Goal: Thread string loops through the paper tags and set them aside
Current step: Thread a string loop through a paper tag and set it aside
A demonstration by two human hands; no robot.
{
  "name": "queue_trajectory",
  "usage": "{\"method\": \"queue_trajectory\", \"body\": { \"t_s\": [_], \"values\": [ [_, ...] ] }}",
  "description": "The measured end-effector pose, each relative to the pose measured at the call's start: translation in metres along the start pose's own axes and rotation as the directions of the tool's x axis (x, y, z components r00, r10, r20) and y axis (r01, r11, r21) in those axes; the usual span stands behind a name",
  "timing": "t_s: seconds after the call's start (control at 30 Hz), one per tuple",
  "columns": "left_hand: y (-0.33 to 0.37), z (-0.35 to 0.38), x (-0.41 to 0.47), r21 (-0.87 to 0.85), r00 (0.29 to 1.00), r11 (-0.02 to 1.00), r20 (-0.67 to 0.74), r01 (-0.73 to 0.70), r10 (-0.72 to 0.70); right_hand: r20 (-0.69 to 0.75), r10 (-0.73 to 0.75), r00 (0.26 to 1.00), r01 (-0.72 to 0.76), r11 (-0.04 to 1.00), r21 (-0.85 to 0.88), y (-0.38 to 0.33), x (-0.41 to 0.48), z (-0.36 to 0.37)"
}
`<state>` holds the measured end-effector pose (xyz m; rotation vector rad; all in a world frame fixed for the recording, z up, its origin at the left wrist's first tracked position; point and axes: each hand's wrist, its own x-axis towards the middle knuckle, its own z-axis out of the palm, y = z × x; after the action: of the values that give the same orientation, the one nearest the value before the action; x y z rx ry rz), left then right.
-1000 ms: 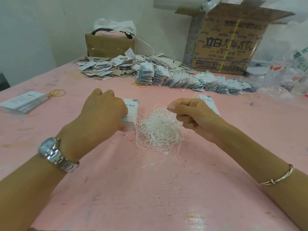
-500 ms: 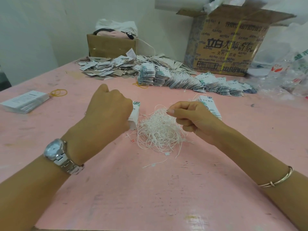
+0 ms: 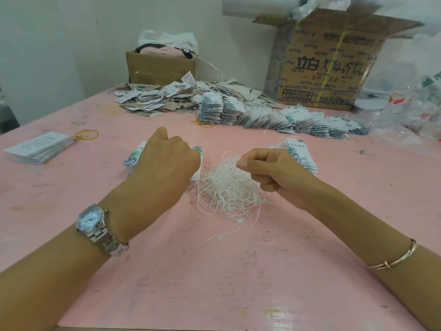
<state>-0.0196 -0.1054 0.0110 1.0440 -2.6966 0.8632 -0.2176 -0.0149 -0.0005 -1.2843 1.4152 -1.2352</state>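
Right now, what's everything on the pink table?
tangled thin string loops: one pile, white, middle
leaf-printed paper tags: one stack, white, left hand
second tag stack: one, white, behind right hand
fanned tag rows: several, white, back
loose tag heap: one, greyish, back left
flat card stack: one, white, left edge
rubber bands: two, yellow, left and back
cardboard boxes: two, brown, back
plastic bags: several, clear, right
metal wristwatch: one, silver, left wrist
thin bangle: one, gold, right wrist
left hand: gripping tags
right hand: pinching string

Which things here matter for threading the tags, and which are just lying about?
Job: left hand, tag stack it grips, right hand pinching a string, string pile, strung tags behind.
Lying about: rubber band, small box, big box, plastic bags.
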Motion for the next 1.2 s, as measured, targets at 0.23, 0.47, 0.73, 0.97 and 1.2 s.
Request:
{"method": "queue_trajectory", "body": {
  "t_s": [0.23, 0.47, 0.73, 0.97, 1.2],
  "values": [
    [0.006, -0.013, -0.008, 0.062, 0.961, 0.996, -0.272, 0.06, -0.041, -0.032, -0.004, 0.999, 0.004, 1.0, 0.026, 0.002, 0.0, 0.001],
    [0.028, -0.007, -0.011, 0.06, 0.686, 0.99, -0.716, -0.13, 0.134, -0.079, -0.051, 0.996, 0.062, 0.988, 0.141, 0.001, 0.001, 0.0],
    [0.009, 0.001, 0.0, -0.195, 0.812, 0.969, -0.583, -0.152, 0.01, -0.243, -0.011, 0.97, 0.038, 0.994, 0.107, 0.003, 0.003, -0.001],
    [-0.057, 0.043, 0.008, -0.048, 0.877, 0.876, 0.024, 0.48, -0.48, -0.2, -0.016, 0.98, 0.029, 0.997, 0.064, 0.005, 0.003, 0.0],
    [-0.083, 0.069, 0.008, -0.36, 0.812, 0.728, 0.288, 0.583, -0.508, -0.16, -0.027, 0.987, 0.032, 0.999, 0.028, 0.005, 0.002, 0.002]
  ]
}}
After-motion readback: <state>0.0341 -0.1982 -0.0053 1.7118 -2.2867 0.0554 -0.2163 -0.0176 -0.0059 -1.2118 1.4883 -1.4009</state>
